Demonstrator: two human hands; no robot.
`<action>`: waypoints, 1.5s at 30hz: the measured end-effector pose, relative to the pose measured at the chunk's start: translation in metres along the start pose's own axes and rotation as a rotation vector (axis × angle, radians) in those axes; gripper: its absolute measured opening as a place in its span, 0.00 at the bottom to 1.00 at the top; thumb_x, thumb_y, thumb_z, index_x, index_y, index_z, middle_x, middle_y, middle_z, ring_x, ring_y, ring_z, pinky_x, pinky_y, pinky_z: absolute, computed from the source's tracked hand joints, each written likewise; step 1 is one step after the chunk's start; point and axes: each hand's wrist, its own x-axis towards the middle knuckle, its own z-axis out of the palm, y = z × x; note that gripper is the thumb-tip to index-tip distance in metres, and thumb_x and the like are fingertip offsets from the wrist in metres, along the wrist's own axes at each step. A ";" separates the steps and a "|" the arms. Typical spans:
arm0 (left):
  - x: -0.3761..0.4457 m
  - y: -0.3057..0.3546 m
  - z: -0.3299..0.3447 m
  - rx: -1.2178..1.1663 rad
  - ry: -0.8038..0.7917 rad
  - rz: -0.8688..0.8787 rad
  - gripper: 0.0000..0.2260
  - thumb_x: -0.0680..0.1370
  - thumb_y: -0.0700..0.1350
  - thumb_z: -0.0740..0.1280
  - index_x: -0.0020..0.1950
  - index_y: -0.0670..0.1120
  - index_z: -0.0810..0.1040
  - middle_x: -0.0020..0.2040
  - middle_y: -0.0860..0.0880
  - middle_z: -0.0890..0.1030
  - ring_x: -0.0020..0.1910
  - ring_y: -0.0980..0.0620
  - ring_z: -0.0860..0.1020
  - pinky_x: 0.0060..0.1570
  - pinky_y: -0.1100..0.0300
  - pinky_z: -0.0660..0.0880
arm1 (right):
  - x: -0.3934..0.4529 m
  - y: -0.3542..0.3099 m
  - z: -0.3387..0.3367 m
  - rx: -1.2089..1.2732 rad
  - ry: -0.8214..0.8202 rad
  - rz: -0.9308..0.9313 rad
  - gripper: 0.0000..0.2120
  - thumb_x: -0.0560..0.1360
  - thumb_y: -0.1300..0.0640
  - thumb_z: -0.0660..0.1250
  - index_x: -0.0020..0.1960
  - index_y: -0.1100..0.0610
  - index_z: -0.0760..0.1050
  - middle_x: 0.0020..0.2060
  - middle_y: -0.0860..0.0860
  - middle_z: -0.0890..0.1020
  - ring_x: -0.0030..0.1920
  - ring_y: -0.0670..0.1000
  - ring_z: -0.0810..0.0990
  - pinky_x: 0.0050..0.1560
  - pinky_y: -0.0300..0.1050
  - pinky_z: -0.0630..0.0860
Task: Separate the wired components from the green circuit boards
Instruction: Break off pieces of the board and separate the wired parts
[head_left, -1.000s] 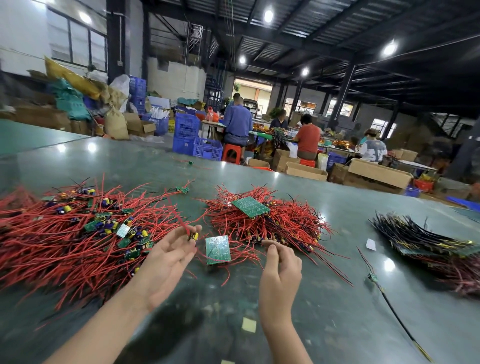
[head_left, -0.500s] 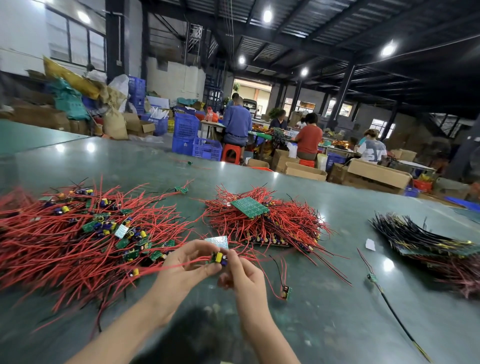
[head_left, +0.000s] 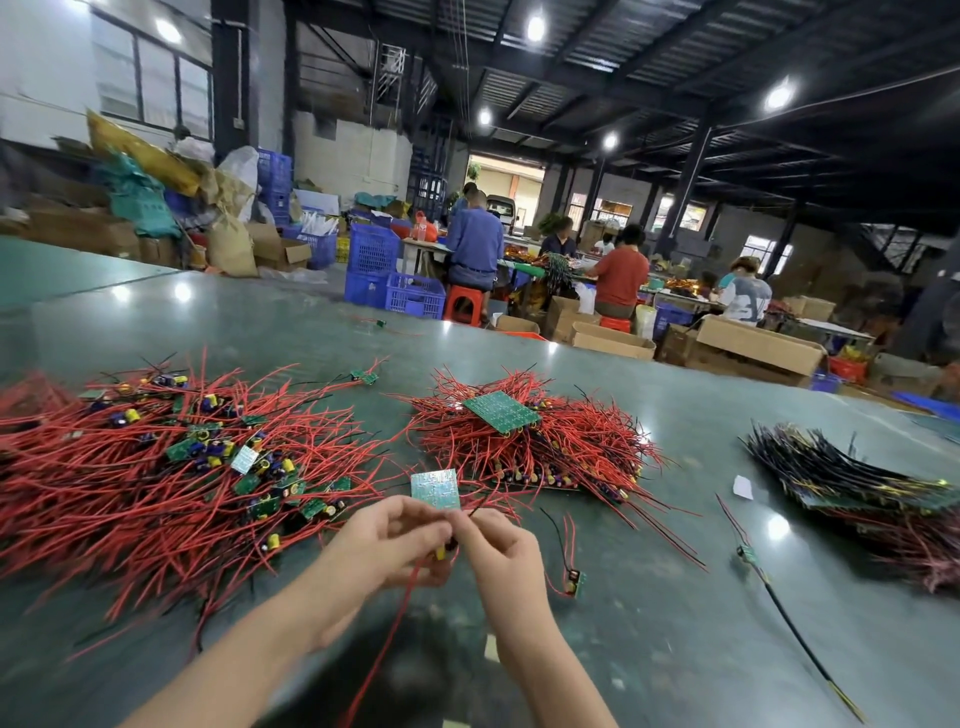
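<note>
Both my hands are together over the near edge of the green table (head_left: 675, 649). Left hand (head_left: 387, 545) and right hand (head_left: 498, 545) have fingers curled, pinching one wired component (head_left: 441, 552) between them: small yellow-capped part at the fingertips, red lead trailing down toward me. Fingers cover the contact point, so can't tell exactly how it's seated.

Just above my fingertips: a small green circuit board (head_left: 435, 488), face up, edge close to my knuckles. Can't tell if I'm touching it or it's lying on the wires.

Right of my right hand, a loose component (head_left: 574, 582) with red and black leads lies on the table, apart from the hand. Further right, a second loose piece (head_left: 747, 554) on a long black wire.

Left: big spread of separated red-wired parts (head_left: 171, 467), small green boards and yellow/blue capacitors mixed in. Centre, past my hands: stacked pile of red-wired boards (head_left: 545, 452) with a larger green board (head_left: 501, 411) on top, tilted. Right: stack of black-wired boards (head_left: 841, 473).

Far back: people seated at benches, blue crates (head_left: 374, 260), cardboard boxes (head_left: 758, 343).
</note>
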 end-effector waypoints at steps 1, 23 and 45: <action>-0.001 -0.001 0.000 0.052 0.014 0.011 0.10 0.72 0.38 0.70 0.51 0.37 0.77 0.41 0.44 0.84 0.35 0.50 0.81 0.38 0.57 0.80 | 0.000 0.000 0.001 -0.058 0.022 -0.033 0.10 0.73 0.63 0.70 0.34 0.53 0.81 0.32 0.48 0.79 0.35 0.41 0.75 0.40 0.35 0.70; -0.004 -0.012 0.009 0.829 0.133 0.333 0.05 0.74 0.46 0.71 0.42 0.54 0.77 0.36 0.56 0.81 0.37 0.61 0.77 0.38 0.69 0.69 | -0.004 0.004 0.010 -0.124 0.166 -0.053 0.15 0.73 0.69 0.67 0.40 0.49 0.80 0.39 0.49 0.84 0.40 0.45 0.81 0.44 0.35 0.74; -0.007 -0.012 0.001 1.144 0.275 0.449 0.10 0.78 0.50 0.63 0.41 0.49 0.80 0.35 0.52 0.80 0.36 0.52 0.77 0.36 0.54 0.71 | -0.005 -0.002 0.006 -0.257 0.118 -0.231 0.12 0.71 0.68 0.69 0.38 0.51 0.79 0.33 0.45 0.81 0.37 0.39 0.78 0.41 0.29 0.72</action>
